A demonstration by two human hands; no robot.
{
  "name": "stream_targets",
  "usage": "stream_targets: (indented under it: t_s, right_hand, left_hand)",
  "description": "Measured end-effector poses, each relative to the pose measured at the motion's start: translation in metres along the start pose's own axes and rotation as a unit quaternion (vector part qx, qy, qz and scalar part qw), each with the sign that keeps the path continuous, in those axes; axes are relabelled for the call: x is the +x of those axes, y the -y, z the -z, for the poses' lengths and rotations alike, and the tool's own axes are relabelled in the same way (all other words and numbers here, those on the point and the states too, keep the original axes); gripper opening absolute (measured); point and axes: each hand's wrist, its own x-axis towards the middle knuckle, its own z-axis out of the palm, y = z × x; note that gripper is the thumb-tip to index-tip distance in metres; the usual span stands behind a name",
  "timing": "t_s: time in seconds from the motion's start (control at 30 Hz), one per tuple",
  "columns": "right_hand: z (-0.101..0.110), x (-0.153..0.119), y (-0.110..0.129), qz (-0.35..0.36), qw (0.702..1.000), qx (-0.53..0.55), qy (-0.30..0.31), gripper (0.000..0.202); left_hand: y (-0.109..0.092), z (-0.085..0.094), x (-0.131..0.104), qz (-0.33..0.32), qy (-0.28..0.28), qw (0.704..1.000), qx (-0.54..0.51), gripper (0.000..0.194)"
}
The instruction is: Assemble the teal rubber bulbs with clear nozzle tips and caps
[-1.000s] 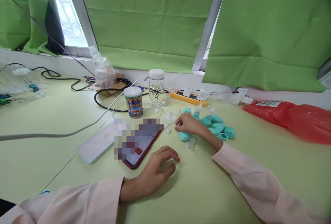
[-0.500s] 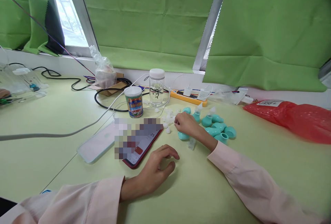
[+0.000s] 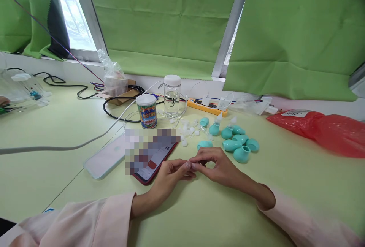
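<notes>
My left hand (image 3: 172, 176) and my right hand (image 3: 218, 167) meet over the table, their fingertips pinched together. Whatever lies between them is too small and too covered to make out. Just behind my right hand rests a turquoise rubber bulb (image 3: 204, 145), partly hidden by it. More turquoise bulbs (image 3: 242, 154) lie in a group to the right. Two bulbs stand upright with clear tips, one of them a bulb (image 3: 215, 128) nearer the middle. Small whitish translucent pieces (image 3: 188, 130) are scattered beyond my hands. Close to my left hand lies a red-cased phone (image 3: 149, 169).
A pale phone case (image 3: 107, 159) lies left of the phone. Behind stand a printed can (image 3: 147, 114) and a lidded clear bottle (image 3: 172, 98). A grey cable (image 3: 71, 149) crosses the left side. An orange power strip (image 3: 208, 108) and a red plastic bag (image 3: 319, 131) are farther right.
My right hand has come back from the small translucent pieces to my left hand. My left fingers, apart before, are now closed against the right fingertips.
</notes>
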Motion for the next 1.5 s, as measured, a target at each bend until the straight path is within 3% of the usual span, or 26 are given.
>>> stream_targets:
  t_s: [0.2, 0.33, 0.5, 0.63, 0.73, 0.83, 0.97, 1.13, 1.27, 1.33, 1.43, 1.5]
  right_hand:
    - [0.002, 0.002, -0.007, -0.007, 1.0, 0.001, 0.024, 0.015]
    - [0.012, 0.007, -0.014, -0.012, 1.0, -0.01, -0.008, 0.019]
    - [0.033, 0.017, -0.025, 0.006, 0.992, -0.11, -0.059, 0.022]
    - [0.047, 0.016, -0.027, -0.041, 0.978, -0.203, -0.021, 0.022]
    - [0.053, 0.011, -0.024, -0.071, 0.957, -0.276, 0.055, 0.015]
    - [0.05, 0.006, -0.022, -0.103, 0.933, -0.326, 0.113, 0.014]
    - [0.035, 0.005, -0.027, -0.119, 0.917, -0.365, 0.107, 0.013]
    - [0.028, 0.006, -0.02, -0.065, 0.94, -0.319, 0.098, 0.01]
    - [0.025, 0.004, -0.004, -0.003, 0.986, -0.134, 0.095, 0.01]
    - [0.02, 0.003, -0.001, 0.027, 0.996, -0.073, 0.053, 0.013]
    - [0.011, 0.002, -0.004, 0.114, 0.99, -0.07, -0.036, 0.017]
    - [0.004, 0.002, -0.008, 0.16, 0.983, -0.068, -0.064, 0.017]
  left_hand:
    - [0.0, 0.0, 0.003, 0.025, -0.014, 0.999, -0.03, 0.035]
    - [0.0, -0.001, 0.003, 0.032, -0.044, 0.998, -0.022, 0.03]
    - [0.002, 0.001, 0.002, 0.023, -0.034, 0.999, 0.01, 0.02]
    - [0.005, 0.001, 0.002, 0.028, -0.019, 0.999, -0.01, 0.02]
    - [0.006, 0.0, 0.002, 0.032, -0.011, 0.999, -0.029, 0.023]
    - [0.004, 0.0, 0.002, 0.037, -0.012, 0.999, -0.026, 0.021]
    - [0.004, 0.001, 0.002, 0.037, -0.002, 0.999, -0.008, 0.018]
    - [0.004, -0.001, 0.003, 0.049, 0.014, 0.999, -0.018, 0.023]
    - [0.002, 0.0, 0.003, 0.044, 0.004, 0.999, -0.015, 0.019]
    - [0.0, 0.0, 0.003, 0.055, -0.003, 0.998, -0.024, 0.014]
    - [-0.003, 0.001, 0.001, 0.067, 0.008, 0.996, -0.06, 0.009]
    - [-0.005, 0.001, 0.001, 0.074, 0.019, 0.994, -0.084, 0.009]
